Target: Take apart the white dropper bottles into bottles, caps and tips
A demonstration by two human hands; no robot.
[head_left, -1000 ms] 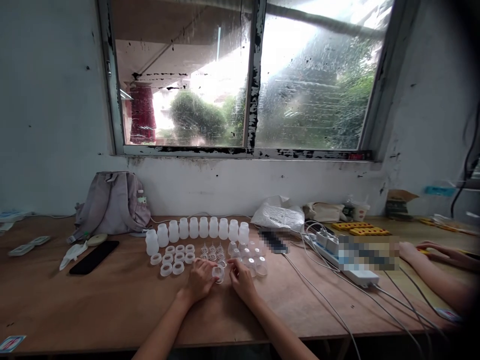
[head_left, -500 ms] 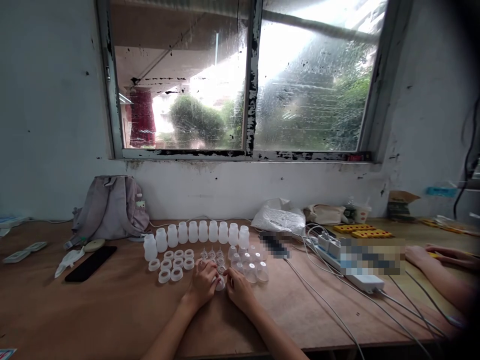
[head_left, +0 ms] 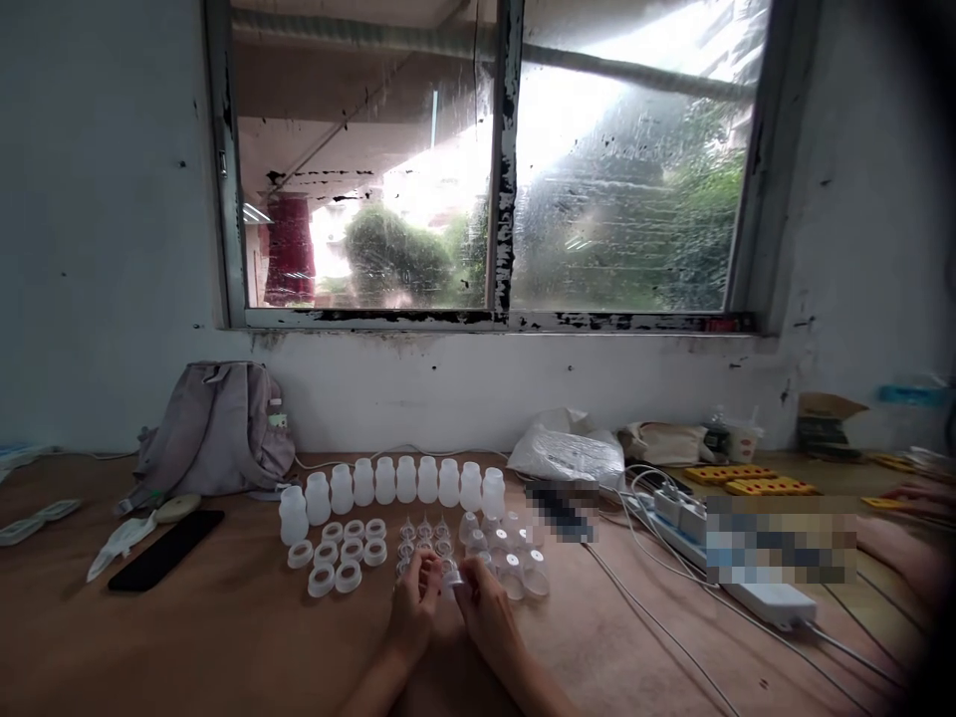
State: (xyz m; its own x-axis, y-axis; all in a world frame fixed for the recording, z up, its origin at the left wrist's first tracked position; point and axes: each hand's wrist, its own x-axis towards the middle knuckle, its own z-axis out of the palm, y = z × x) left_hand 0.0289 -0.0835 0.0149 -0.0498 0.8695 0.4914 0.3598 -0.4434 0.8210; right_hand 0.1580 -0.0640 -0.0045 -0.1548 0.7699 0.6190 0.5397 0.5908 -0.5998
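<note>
My right hand [head_left: 487, 605] pinches a small clear piece [head_left: 452, 578], perhaps a bottle nipple, in front of the rows of parts. My left hand [head_left: 415, 597] is close beside it with fingers bent together; what its fingertips hold, if anything, is hidden. Beyond the hands stand clear nipples [head_left: 425, 530], partly covered by my fingers. To their right are clear domed caps [head_left: 536, 576]. White screw rings [head_left: 322, 580] lie to the left in rows. Behind all these, frosted bottles [head_left: 384, 481] stand upright without tops in a curved row.
A black phone [head_left: 165, 551] and a grey backpack [head_left: 216, 428] lie on the left. On the right are a plastic bag [head_left: 568, 453], a white power strip [head_left: 773, 600] with cables crossing the table, and yellow trays [head_left: 769, 486]. Another person's arm [head_left: 888, 548] rests at the far right.
The view has tilted up slightly, so the table appears lower. My hands have turned, and the small clear piece now shows between them at my right fingertips. The other parts look unmoved.
</note>
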